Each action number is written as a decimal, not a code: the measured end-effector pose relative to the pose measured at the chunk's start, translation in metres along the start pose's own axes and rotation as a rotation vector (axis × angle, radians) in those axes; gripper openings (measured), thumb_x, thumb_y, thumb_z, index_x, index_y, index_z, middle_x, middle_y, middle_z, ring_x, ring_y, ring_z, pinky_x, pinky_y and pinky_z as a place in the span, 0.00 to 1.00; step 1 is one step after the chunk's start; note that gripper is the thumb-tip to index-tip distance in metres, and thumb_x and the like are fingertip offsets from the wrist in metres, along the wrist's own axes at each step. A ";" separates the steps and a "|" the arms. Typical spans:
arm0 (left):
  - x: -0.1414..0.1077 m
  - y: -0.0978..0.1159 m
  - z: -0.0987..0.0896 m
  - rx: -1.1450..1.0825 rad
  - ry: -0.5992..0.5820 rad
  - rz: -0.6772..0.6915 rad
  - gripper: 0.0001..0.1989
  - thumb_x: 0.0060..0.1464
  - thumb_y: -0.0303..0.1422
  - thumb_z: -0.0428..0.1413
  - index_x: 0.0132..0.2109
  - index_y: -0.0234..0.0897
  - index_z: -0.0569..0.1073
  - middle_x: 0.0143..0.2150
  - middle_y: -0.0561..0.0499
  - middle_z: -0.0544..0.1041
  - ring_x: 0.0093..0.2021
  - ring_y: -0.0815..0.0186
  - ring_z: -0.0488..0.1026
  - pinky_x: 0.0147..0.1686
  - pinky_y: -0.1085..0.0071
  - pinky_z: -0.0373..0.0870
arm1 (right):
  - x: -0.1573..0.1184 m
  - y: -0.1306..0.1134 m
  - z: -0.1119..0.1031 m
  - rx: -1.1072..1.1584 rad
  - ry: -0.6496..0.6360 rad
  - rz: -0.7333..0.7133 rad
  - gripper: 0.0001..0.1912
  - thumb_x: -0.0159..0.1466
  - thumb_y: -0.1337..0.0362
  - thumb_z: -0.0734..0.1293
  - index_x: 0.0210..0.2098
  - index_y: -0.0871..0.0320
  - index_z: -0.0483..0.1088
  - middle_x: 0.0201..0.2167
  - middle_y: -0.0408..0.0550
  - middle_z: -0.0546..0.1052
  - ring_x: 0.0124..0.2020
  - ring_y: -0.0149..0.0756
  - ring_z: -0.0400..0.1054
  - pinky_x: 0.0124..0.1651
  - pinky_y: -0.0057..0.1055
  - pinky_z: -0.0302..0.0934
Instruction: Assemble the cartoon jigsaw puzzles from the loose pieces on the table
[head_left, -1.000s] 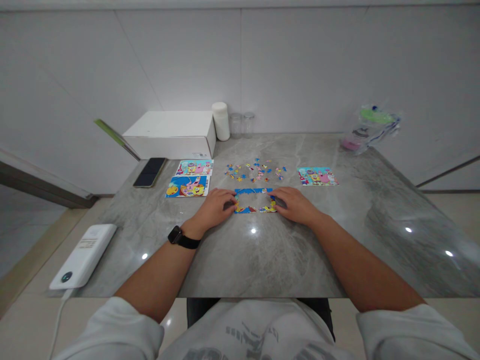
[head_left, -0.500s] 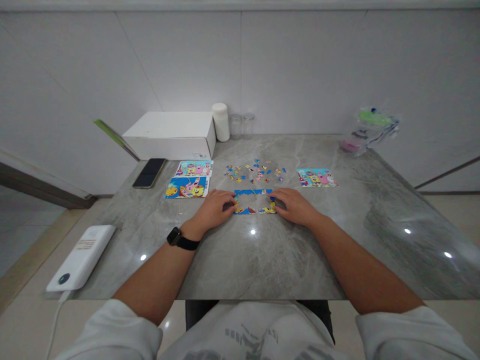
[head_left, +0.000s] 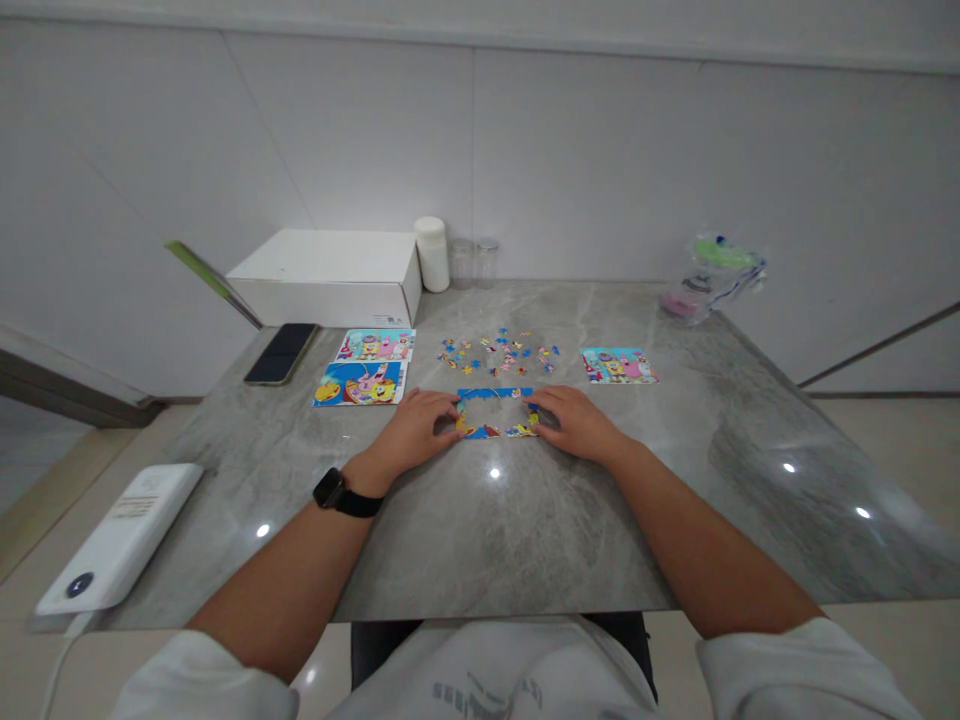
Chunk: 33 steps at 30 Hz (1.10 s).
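A rectangular border of joined jigsaw puzzle pieces (head_left: 489, 394) lies flat on the grey table in front of me, with bare tabletop inside it and a small gap in its near side. My left hand (head_left: 420, 428) has thumb and fingers bent against the border's left edge. On the right edge, my right hand (head_left: 574, 420) grips in the same way. The fingers cover parts of both short sides. Just beyond lie several loose jigsaw pieces (head_left: 510, 352), scattered, mostly blue, yellow and pink.
Two cartoon picture cards (head_left: 360, 384) lie at left beside a phone (head_left: 282, 354); another card (head_left: 620, 366) lies at right. At the back stand a white box (head_left: 322, 280), a white bottle (head_left: 432, 255) and two clear jars (head_left: 486, 264). A power bank (head_left: 124, 540) and plastic bag (head_left: 712, 280) flank these.
The whole view has shifted slightly, so things appear a little lower and further left. Both hands stay at the puzzle border's sides, with the right fingers slightly shifted along its edge.
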<state>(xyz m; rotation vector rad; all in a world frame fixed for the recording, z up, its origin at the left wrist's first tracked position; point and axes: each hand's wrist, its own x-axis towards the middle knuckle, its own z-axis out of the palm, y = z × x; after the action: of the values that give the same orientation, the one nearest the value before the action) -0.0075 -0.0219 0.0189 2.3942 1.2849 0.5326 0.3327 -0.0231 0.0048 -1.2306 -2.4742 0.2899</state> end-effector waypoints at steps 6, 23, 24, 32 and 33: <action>0.000 0.000 0.000 -0.007 0.005 -0.005 0.08 0.56 0.38 0.66 0.43 0.45 0.80 0.61 0.47 0.80 0.63 0.49 0.75 0.72 0.38 0.56 | 0.000 -0.001 -0.001 0.002 0.002 -0.005 0.24 0.67 0.61 0.71 0.62 0.52 0.73 0.60 0.55 0.78 0.61 0.50 0.72 0.65 0.52 0.64; 0.001 -0.004 0.003 0.005 0.032 0.031 0.11 0.56 0.39 0.66 0.45 0.44 0.80 0.60 0.45 0.81 0.61 0.49 0.76 0.69 0.44 0.62 | 0.001 -0.003 0.000 0.026 0.038 0.017 0.23 0.67 0.61 0.70 0.62 0.52 0.73 0.58 0.55 0.79 0.59 0.48 0.73 0.64 0.50 0.65; 0.001 -0.004 0.003 0.006 0.035 0.035 0.13 0.56 0.40 0.67 0.47 0.44 0.80 0.60 0.45 0.81 0.60 0.49 0.77 0.69 0.45 0.63 | 0.002 -0.004 0.000 0.021 0.039 0.021 0.23 0.67 0.61 0.70 0.61 0.53 0.73 0.58 0.55 0.79 0.59 0.48 0.73 0.64 0.50 0.65; 0.002 -0.008 0.002 -0.009 0.061 0.021 0.25 0.55 0.44 0.66 0.59 0.45 0.78 0.58 0.44 0.82 0.58 0.49 0.78 0.64 0.51 0.69 | 0.002 0.000 0.008 0.072 0.156 0.078 0.30 0.68 0.63 0.68 0.69 0.53 0.65 0.56 0.56 0.79 0.55 0.48 0.75 0.60 0.49 0.68; 0.002 -0.008 0.002 -0.014 0.063 0.017 0.25 0.56 0.44 0.66 0.59 0.44 0.78 0.58 0.44 0.82 0.58 0.49 0.78 0.64 0.51 0.69 | 0.002 0.001 0.009 0.083 0.175 0.081 0.31 0.68 0.63 0.68 0.70 0.52 0.63 0.55 0.56 0.79 0.54 0.48 0.76 0.60 0.49 0.69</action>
<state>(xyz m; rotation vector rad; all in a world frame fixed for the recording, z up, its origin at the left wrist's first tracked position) -0.0112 -0.0163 0.0136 2.3967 1.2830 0.6253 0.3290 -0.0214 -0.0036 -1.2672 -2.2462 0.2900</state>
